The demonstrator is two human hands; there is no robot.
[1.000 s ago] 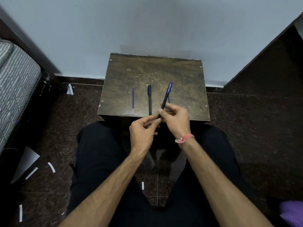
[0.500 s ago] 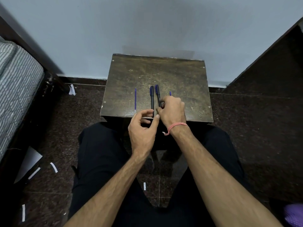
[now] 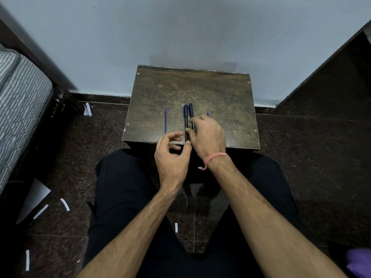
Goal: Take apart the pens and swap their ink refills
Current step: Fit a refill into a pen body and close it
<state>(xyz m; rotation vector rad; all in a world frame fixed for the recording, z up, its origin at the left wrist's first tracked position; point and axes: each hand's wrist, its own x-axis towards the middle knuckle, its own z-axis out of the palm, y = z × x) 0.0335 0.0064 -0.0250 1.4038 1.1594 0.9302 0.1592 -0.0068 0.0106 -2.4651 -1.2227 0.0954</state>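
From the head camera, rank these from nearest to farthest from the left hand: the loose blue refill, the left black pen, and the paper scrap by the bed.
1. Left black pen, just right of the left hand.
2. Loose blue refill, ahead on the table.
3. Paper scrap, far left on the floor.

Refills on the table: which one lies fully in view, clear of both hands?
The left refill, a thin blue stick lying alone left of the two pens. The other refill shows only its far tip beyond the right hand.

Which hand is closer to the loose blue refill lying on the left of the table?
Left. The left hand sits just right of and below the blue refill; the right hand lies farther right, beyond both pens.
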